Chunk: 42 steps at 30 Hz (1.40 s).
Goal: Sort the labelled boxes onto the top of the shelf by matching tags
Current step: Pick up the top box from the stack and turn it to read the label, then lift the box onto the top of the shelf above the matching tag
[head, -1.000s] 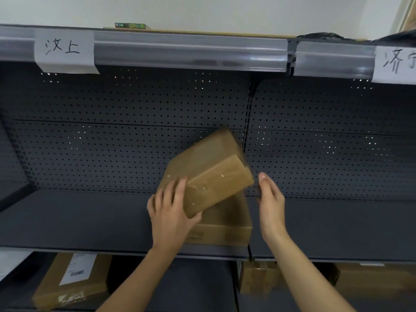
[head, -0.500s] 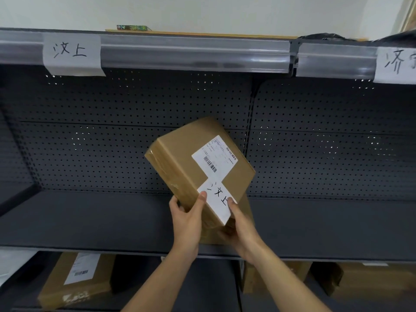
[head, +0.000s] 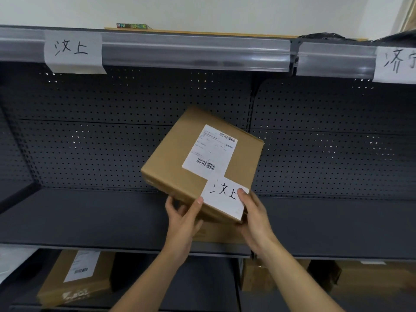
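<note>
I hold a brown cardboard box (head: 180, 158) tilted toward me, above the middle shelf. It carries a white shipping label and a handwritten tag (head: 224, 194) reading 汶上. My left hand (head: 182, 217) grips its lower left edge and my right hand (head: 254, 212) grips its lower right corner, thumb on the tag. A second brown box (head: 216, 233) lies on the shelf under it, mostly hidden. On the top shelf's rail hangs a matching 汶上 tag (head: 72, 50) at the left and another tag (head: 396, 64) at the right, cut off by the frame.
The dark middle shelf (head: 90, 217) stretches left and right in front of a perforated back panel. More brown boxes sit on the lower shelf: one at left (head: 76, 280), others at right (head: 256, 278). A flat board and dark bags (head: 322, 36) lie on the top shelf.
The box has been lifted off the lower box and turned label-side toward me. My right hand has taken its lower corner, and the box has tipped further upright.
</note>
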Tool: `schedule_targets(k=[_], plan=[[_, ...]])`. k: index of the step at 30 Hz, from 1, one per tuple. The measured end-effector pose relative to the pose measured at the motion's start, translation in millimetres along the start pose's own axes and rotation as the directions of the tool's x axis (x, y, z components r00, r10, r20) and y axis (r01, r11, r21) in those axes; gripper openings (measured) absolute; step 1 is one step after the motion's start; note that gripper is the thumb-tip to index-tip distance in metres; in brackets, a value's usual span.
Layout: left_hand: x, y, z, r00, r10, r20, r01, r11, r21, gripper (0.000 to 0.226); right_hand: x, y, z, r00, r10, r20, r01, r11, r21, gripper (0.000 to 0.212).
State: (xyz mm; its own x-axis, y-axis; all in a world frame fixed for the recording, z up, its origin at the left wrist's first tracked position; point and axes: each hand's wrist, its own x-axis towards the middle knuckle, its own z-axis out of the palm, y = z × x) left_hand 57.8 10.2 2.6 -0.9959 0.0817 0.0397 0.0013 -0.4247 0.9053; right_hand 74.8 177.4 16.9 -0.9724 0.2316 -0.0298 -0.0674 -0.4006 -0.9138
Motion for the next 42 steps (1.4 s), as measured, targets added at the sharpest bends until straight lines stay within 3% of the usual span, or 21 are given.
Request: schedule_targets(k=[3, 7, 12, 16, 21, 26, 31, 42], plan=[[5, 8, -21, 0.988, 0.067, -0.14, -0.072, 0.997, -0.03, 0.095, 4, -12, -12, 0.998, -0.066, -0.007, 0.065, 0.995, -0.082, 0.048], [6, 18, -40, 0.949, 0.233, -0.211, -0.199, 0.965, 0.171, 0.079, 3, -21, -18, 0.995, -0.099, 0.012, 0.1, 0.989, -0.113, 0.095], [7, 21, -47, 0.935, 0.323, -0.148, -0.269, 0.915, 0.3, 0.044, -2, -22, -14, 0.994, -0.106, 0.014, 0.107, 0.988, -0.11, 0.07], [4, 16, -50, 0.931, 0.336, -0.142, -0.277, 0.905, 0.322, 0.042, -2, -17, -15, 0.989, -0.149, -0.004, 0.143, 0.957, -0.252, 0.106], [0, 11, -51, 0.923, 0.36, -0.137, -0.292, 0.885, 0.362, 0.04, -4, -15, -13, 0.988, -0.153, -0.019, 0.135, 0.919, -0.369, 0.073], [-5, 15, -53, 0.911, 0.394, -0.121, -0.3, 0.836, 0.46, 0.036, -2, -9, -14, 0.987, -0.158, -0.033, 0.131, 0.906, -0.403, 0.065], [-8, 22, -59, 0.906, 0.409, -0.113, -0.319, 0.833, 0.453, 0.033, -7, -9, -11, 0.982, -0.187, -0.023, 0.16, 0.894, -0.418, 0.062], [-40, 41, -73, 0.84, 0.542, 0.003, -0.492, 0.76, 0.424, 0.08, -55, -21, 3, 0.924, -0.378, 0.06, 0.367, 0.83, -0.421, 0.065]])
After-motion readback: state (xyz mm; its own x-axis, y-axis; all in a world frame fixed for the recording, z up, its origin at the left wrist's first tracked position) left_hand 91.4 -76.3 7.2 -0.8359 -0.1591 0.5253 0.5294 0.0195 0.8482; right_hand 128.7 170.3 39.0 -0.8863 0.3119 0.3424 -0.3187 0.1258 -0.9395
